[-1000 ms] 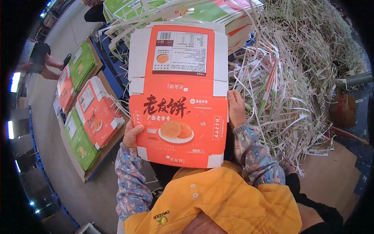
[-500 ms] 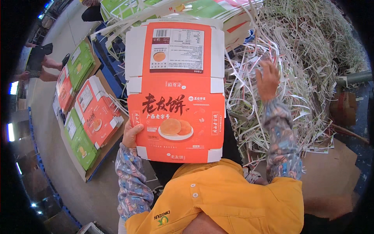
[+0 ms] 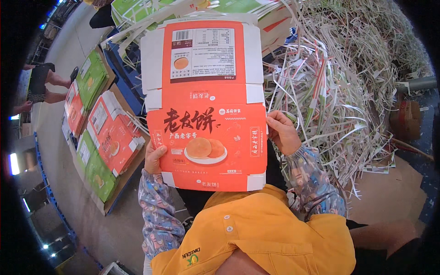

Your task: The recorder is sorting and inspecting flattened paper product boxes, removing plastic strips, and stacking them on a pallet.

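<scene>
Now that the R hand (image 3: 285, 133) is back from the shreds (image 3: 316, 87) at 2 o'clock, where it was approx half a sec ago, the sheet (image 3: 205, 104) has a hand at either side again, prob. meaning better control than w/ one hand. Sheet, red w/ white flaps, is held flat mid-view, from 12 o'clock down to the lap; can't tell if it's one layer or several. L hand (image 3: 156, 158) is at its 7-8 o'clock edge, same grip as before: thumb on top, fingers under & hidden, pinching it. R hand is at its 3 o'clock edge, fingers curled, gap narrow, tips by the edge; can't tell if they actually grip. Red & green stacks (image 3: 114, 142) lie at 9 o'clock, green pile (image 3: 130, 11) at 11
</scene>
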The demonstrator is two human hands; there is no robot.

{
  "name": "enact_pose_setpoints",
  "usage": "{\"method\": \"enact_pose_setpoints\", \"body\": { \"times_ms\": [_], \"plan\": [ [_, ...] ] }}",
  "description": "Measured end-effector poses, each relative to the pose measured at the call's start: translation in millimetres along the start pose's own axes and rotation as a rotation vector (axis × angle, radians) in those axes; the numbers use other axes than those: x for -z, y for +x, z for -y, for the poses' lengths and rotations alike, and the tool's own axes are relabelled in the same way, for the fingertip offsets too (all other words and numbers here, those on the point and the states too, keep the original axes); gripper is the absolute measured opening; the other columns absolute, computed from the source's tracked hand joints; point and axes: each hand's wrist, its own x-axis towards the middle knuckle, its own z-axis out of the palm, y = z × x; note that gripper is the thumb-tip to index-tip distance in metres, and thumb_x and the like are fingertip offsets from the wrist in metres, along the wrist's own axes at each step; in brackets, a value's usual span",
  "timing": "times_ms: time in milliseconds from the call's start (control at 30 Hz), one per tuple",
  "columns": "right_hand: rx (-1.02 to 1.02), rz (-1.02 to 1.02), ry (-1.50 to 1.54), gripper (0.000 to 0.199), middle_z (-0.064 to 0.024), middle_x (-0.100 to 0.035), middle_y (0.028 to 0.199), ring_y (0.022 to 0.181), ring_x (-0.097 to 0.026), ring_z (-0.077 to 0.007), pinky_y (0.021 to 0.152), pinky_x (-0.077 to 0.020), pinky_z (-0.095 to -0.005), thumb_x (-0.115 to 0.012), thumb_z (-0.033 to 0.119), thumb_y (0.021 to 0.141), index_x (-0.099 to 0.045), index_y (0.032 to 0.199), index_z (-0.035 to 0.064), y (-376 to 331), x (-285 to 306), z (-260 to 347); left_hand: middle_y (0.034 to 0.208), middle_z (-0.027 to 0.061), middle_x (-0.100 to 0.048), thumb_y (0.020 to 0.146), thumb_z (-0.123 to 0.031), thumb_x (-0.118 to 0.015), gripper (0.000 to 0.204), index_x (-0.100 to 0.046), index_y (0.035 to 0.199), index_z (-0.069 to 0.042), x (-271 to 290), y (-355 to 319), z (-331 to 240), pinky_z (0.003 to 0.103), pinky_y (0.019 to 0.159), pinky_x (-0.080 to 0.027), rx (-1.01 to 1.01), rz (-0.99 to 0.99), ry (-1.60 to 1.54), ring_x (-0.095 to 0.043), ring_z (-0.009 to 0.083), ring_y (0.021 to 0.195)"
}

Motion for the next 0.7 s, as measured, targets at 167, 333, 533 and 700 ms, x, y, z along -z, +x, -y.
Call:
{"method": "enact_pose_setpoints", "body": {
  "times_ms": [167, 333, 533, 700],
  "plan": [
    [0.227, -0.190, -0.681, 0.010, -0.0045, -0.055, 0.064, 0.053, -0.055, -0.0161, 0.047, -0.0427, -0.0274, -0.050, 0.013, 0.084, -0.049, 0.081, 0.0041, 7.8, 2.7, -6.1, 0.109, 0.0113, -0.055, 0.072, -0.005, -0.061, 0.050, -0.041, 0.118, -0.001, 11.1, -1.2, 0.2, 0.033, 0.081, -0.047, 0.020, 0.011, 0.036, -0.056, 0.0207, 0.095],
    [0.681, -0.473, -1.543, 0.012, -0.0154, -0.054, 0.067, 0.060, -0.054, -0.0348, 0.052, -0.0430, -0.0420, -0.050, 0.019, 0.079, -0.047, 0.079, 0.0069, 47.4, 39.7, 24.6, 0.109, 0.0106, -0.055, 0.073, -0.003, -0.059, 0.050, -0.041, 0.119, -0.002, 10.1, -1.3, -1.1, 0.033, 0.081, -0.047, 0.026, 0.026, 0.031, -0.056, 0.0202, 0.095],
    [0.657, -0.936, -1.831, 0.023, -0.0179, -0.057, 0.073, 0.068, -0.056, -0.0385, 0.059, -0.0428, -0.0489, -0.044, 0.029, 0.082, -0.048, 0.081, 0.0068, 134.4, 121.7, 135.3, 0.110, 0.0112, -0.054, 0.072, -0.005, -0.060, 0.052, -0.039, 0.120, -0.001, -1.6, 0.5, -5.1, 0.033, 0.081, -0.047, 0.011, 0.019, 0.017, -0.056, 0.0204, 0.095],
    [0.595, -1.165, -1.593, 0.031, -0.0169, -0.060, 0.081, 0.076, -0.057, -0.0388, 0.063, -0.0431, -0.0504, -0.040, 0.036, 0.081, -0.052, 0.090, 0.0089, 185.4, 115.8, 234.6, 0.111, 0.0117, -0.054, 0.070, -0.005, -0.062, 0.055, -0.038, 0.120, 0.000, 3.7, -2.6, -7.7, 0.033, 0.083, -0.045, 0.035, 0.021, 0.065, -0.056, 0.0205, 0.096]
  ]
}}
